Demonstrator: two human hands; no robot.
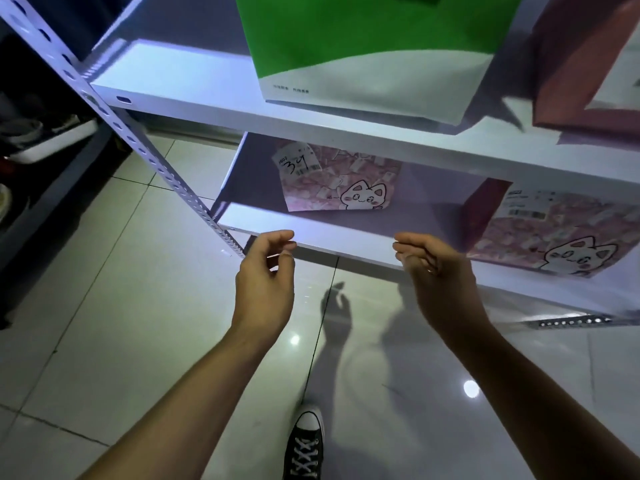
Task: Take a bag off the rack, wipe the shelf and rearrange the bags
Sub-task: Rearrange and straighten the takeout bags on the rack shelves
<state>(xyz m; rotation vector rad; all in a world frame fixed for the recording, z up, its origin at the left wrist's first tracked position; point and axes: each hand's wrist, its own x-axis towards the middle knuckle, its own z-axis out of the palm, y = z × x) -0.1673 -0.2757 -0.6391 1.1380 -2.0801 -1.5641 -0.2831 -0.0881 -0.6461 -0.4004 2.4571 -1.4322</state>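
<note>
A white metal rack stands in front of me. On its upper shelf (194, 81) stands a green and white bag (374, 57), with a dark red bag (588, 64) to its right. On the lower shelf (311, 233) a pink bag with a cartoon cat (343, 181) stands at the back, and a second pink cat bag (554, 233) stands at the right front. My left hand (266, 282) and my right hand (440, 275) hover in front of the lower shelf's edge, fingers loosely curled, holding nothing.
The rack's perforated post (145, 143) slants down the left. A dark unit with a white tray (52, 140) stands far left. Glossy tiled floor (138, 306) lies below, with my black sneaker (304, 441) at the bottom centre.
</note>
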